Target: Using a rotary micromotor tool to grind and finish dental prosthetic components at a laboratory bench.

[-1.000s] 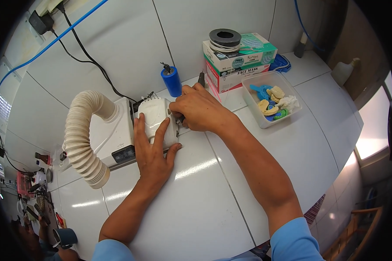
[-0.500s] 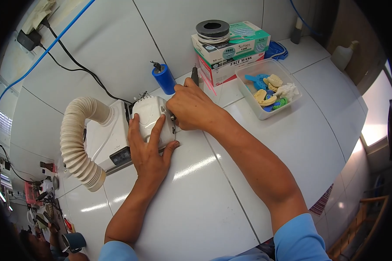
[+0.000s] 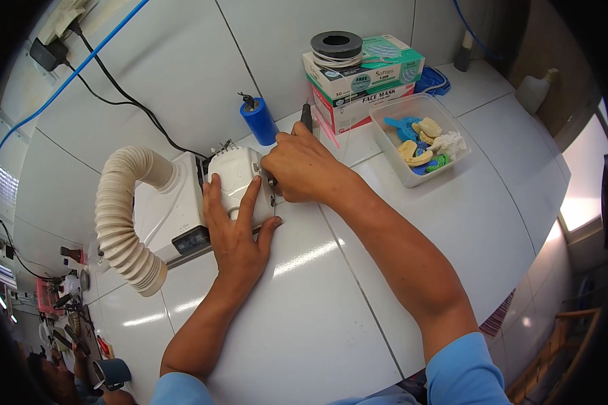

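Unit (image 3: 235, 170), white and boxy, sits on the bench directly under the left hand (image 3: 238, 233) and against the inner side of the right hand (image 3: 304, 165), its long axis running roughly away from the person. Both hands touch it, so neither is clearly nearer: the left lies on top from the near end, fingers and thumb spread, while the right is curled at the unit's right side, its fingertips hidden, so what it pinches there cannot be told. Burs (image 3: 224, 146) stand at the far end, beyond the left fingertips. Left of the left hand, a machine (image 3: 172, 202) with a ribbed hose (image 3: 111, 212) crowds that side. Just beyond the right hand rise a blue cylinder (image 3: 259, 121) and a dark handpiece (image 3: 307, 117), possibly loose from its grip; farther right are stacked boxes (image 3: 365, 81), a spool (image 3: 336, 44) and a tub (image 3: 420, 177) of casts (image 3: 428, 127).
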`<state>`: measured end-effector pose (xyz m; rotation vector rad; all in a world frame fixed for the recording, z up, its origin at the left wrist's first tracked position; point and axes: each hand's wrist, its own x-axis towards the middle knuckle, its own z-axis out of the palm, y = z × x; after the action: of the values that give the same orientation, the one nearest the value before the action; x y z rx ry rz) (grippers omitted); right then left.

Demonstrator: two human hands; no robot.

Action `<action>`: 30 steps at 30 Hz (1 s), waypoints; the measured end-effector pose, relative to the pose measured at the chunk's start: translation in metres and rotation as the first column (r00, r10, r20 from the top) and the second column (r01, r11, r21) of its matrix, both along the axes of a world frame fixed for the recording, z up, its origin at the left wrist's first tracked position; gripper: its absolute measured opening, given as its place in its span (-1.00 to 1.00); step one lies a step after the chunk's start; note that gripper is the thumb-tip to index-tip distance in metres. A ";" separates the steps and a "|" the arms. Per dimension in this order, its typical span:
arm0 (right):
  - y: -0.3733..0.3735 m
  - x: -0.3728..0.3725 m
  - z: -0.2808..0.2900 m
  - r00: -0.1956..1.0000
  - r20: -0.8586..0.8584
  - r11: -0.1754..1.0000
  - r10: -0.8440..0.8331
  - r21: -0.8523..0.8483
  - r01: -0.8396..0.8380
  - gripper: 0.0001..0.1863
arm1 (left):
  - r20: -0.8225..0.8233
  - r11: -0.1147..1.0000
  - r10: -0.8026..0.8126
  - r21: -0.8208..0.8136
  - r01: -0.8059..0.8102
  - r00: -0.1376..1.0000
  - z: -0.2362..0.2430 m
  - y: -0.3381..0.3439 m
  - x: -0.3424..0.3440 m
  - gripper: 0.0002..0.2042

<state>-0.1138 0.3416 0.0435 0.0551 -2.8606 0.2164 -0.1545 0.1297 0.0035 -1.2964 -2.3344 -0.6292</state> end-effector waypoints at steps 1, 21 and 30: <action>0.000 0.000 0.000 1.000 -0.001 1.000 -0.004 -0.004 0.004 -0.87 | 0.013 1.000 -0.013 0.018 0.012 1.000 0.001 0.001 0.001 -0.25; 0.028 0.008 0.018 0.974 0.161 0.965 -0.157 -0.183 0.185 -0.79 | 0.075 0.999 -0.028 0.038 0.025 0.997 0.007 -0.001 -0.003 -0.44; 0.020 0.000 0.006 0.995 0.089 0.952 0.037 -0.306 -0.008 -0.79 | 0.063 0.999 -0.028 0.039 0.025 0.998 0.007 0.000 -0.004 -0.43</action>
<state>-0.1141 0.3613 0.0493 0.0164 -2.8830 0.6797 -0.1581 0.1293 0.0106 -1.3106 -2.3467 -0.7302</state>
